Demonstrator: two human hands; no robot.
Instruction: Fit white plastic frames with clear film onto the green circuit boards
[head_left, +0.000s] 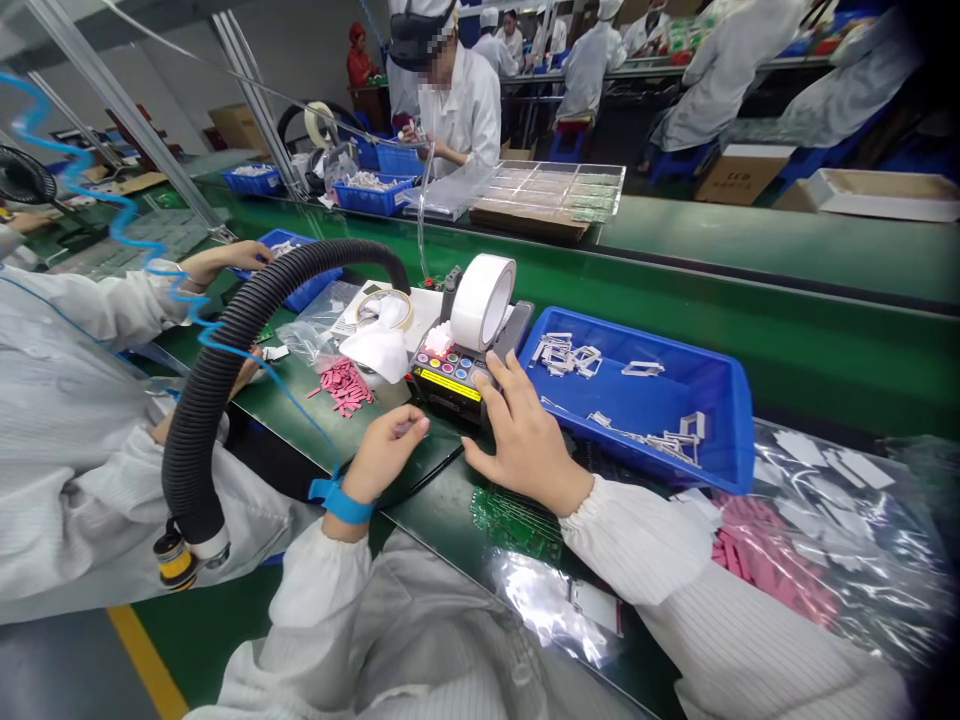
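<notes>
My right hand (525, 430) is open, its fingers stretched over the button panel of a black automatic tape dispenser (450, 390). A wide roll of white tape (480, 300) sits upright in the dispenser. Just left of the machine, my left hand (388, 447) is closed, thumb and fingertips together; whatever they hold, if anything, is too small to make out. A blue band circles that wrist. Pink strips (345, 387) lie in a pile beyond my left hand. Below my right hand are green circuit boards (517, 520).
A blue bin (739, 420) holding small white frames stands right of the dispenser. Clear bags with pink strips (780, 560) lie near my right sleeve. A black ribbed hose (225, 350) arches on the left, beside a co-worker's sleeve (105, 310). Another person (465, 100) works opposite.
</notes>
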